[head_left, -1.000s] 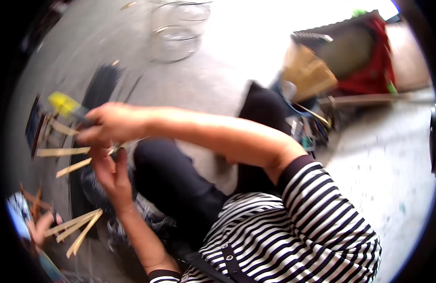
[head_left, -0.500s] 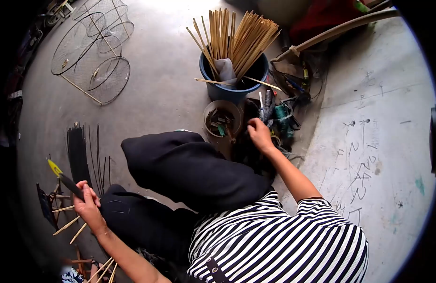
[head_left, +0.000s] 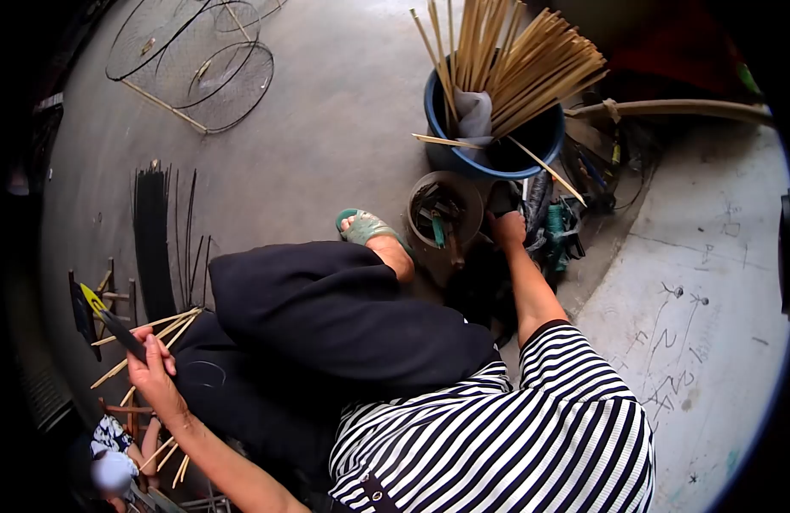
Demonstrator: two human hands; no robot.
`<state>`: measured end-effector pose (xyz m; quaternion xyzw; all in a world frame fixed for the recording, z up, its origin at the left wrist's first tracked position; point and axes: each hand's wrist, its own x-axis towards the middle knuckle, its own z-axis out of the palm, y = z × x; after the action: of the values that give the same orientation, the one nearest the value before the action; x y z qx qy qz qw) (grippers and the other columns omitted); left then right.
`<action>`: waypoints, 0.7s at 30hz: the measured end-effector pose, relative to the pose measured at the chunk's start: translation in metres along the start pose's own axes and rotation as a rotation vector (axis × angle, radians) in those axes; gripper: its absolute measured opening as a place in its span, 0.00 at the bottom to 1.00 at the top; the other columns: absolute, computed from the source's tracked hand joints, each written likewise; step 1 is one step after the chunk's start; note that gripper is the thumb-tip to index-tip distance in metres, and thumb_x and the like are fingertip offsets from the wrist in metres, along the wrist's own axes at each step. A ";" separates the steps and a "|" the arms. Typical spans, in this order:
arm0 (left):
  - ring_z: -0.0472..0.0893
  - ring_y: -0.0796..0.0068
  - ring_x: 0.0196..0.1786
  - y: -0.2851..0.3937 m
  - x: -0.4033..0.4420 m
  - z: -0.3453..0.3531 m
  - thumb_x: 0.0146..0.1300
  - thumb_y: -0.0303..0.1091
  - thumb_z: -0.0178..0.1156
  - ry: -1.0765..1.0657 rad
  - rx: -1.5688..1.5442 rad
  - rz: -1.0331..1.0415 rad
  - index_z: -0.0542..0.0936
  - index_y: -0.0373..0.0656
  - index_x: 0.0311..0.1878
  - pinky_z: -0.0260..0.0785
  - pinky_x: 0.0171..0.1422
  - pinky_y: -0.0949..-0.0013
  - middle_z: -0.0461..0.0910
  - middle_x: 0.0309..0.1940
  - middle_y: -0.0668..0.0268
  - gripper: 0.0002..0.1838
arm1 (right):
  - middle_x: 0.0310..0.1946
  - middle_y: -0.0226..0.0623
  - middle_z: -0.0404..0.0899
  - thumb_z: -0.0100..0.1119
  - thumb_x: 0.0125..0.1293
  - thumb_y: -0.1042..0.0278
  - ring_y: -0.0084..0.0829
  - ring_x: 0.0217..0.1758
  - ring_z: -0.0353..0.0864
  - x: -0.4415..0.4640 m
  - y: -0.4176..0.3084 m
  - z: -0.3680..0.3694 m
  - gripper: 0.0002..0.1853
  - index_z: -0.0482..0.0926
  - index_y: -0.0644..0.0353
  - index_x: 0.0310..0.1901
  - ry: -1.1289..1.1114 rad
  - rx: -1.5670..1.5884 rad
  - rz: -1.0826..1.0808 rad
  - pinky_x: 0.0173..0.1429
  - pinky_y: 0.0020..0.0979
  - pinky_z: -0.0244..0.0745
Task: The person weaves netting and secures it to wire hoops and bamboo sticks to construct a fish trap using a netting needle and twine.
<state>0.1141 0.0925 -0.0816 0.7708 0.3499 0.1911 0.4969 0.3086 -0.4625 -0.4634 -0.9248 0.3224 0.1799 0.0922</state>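
My left hand (head_left: 157, 374), at the lower left, is closed around a netting needle (head_left: 121, 332) with a yellow tip and dark twine wound on its body. Its tip points up and left, above several pale bamboo sticks (head_left: 147, 344). My right hand (head_left: 508, 229) reaches down beside a small round tub (head_left: 419, 231) of metal bits and a green-handled piece. Its fingers are curled by a dark object; what they hold is hidden. Green twine (head_left: 555, 229) and dark bundles lie just right of that hand.
A blue bucket (head_left: 519, 173) full of bamboo sticks (head_left: 544, 73) stands at the upper right. Hoop nets (head_left: 215, 85) and a stack of black rods (head_left: 155, 244) lie on the floor. Another person (head_left: 113, 436) is at the lower left. A marked pale slab (head_left: 711, 256) lies right.
My right hand has moved deeper in beside the tub. The view has shifted, so my sandalled foot and more of the other person show. My left hand keeps the netting needle.
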 end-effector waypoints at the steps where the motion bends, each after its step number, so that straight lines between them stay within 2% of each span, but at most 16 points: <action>1: 0.61 0.88 0.20 -0.001 0.002 -0.001 0.73 0.29 0.52 0.004 0.013 -0.004 0.75 0.38 0.48 0.52 0.23 0.83 0.68 0.24 0.72 0.06 | 0.57 0.53 0.74 0.68 0.48 0.30 0.52 0.60 0.75 0.004 -0.006 0.003 0.47 0.70 0.69 0.55 0.012 -0.012 0.030 0.62 0.46 0.72; 2: 0.61 0.88 0.20 -0.002 0.004 -0.002 0.73 0.29 0.52 0.009 0.027 -0.008 0.75 0.38 0.48 0.52 0.23 0.83 0.68 0.24 0.72 0.06 | 0.58 0.53 0.72 0.69 0.45 0.28 0.51 0.62 0.74 0.006 -0.010 0.006 0.51 0.70 0.69 0.56 0.024 -0.023 0.060 0.64 0.45 0.71; 5: 0.62 0.88 0.21 0.000 0.011 0.000 0.73 0.28 0.53 0.019 0.090 -0.006 0.76 0.38 0.48 0.52 0.23 0.83 0.69 0.25 0.71 0.06 | 0.55 0.51 0.72 0.69 0.44 0.28 0.54 0.61 0.73 0.009 -0.019 0.012 0.52 0.68 0.70 0.57 0.116 -0.035 0.114 0.62 0.48 0.72; 12: 0.64 0.88 0.23 -0.001 0.019 0.012 0.72 0.28 0.55 -0.007 0.124 -0.004 0.77 0.37 0.49 0.53 0.24 0.83 0.70 0.27 0.71 0.07 | 0.61 0.50 0.69 0.71 0.42 0.28 0.50 0.67 0.68 0.013 -0.015 0.011 0.53 0.67 0.66 0.60 0.058 -0.001 0.148 0.69 0.48 0.64; 15: 0.65 0.88 0.23 0.001 0.016 0.023 0.72 0.27 0.55 0.011 0.119 0.047 0.77 0.37 0.49 0.53 0.24 0.83 0.71 0.27 0.71 0.07 | 0.62 0.50 0.69 0.69 0.44 0.28 0.51 0.68 0.67 0.019 -0.008 0.014 0.53 0.66 0.65 0.62 -0.002 0.000 0.128 0.69 0.48 0.64; 18: 0.65 0.88 0.23 0.006 0.004 0.035 0.72 0.27 0.55 0.060 0.213 0.170 0.77 0.36 0.49 0.54 0.25 0.83 0.71 0.27 0.70 0.07 | 0.60 0.53 0.70 0.67 0.52 0.36 0.55 0.65 0.68 0.000 -0.003 0.008 0.44 0.66 0.66 0.60 0.126 0.206 0.017 0.66 0.52 0.64; 19: 0.65 0.87 0.22 0.012 -0.005 0.043 0.72 0.28 0.55 0.062 0.227 0.195 0.76 0.37 0.48 0.54 0.25 0.82 0.71 0.26 0.70 0.07 | 0.60 0.52 0.70 0.65 0.55 0.41 0.55 0.64 0.68 -0.011 0.001 0.004 0.41 0.67 0.65 0.60 0.179 0.235 -0.106 0.65 0.52 0.63; 21: 0.64 0.87 0.22 0.026 -0.032 0.073 0.72 0.27 0.54 0.018 0.037 0.226 0.77 0.38 0.48 0.54 0.25 0.82 0.72 0.26 0.71 0.06 | 0.60 0.51 0.70 0.63 0.60 0.51 0.55 0.63 0.68 -0.051 0.008 -0.018 0.33 0.67 0.64 0.61 0.287 0.286 -0.348 0.64 0.52 0.63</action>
<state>0.1481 0.0158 -0.0886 0.8126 0.2687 0.2466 0.4547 0.2714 -0.4446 -0.4271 -0.9599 0.1905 -0.0192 0.2049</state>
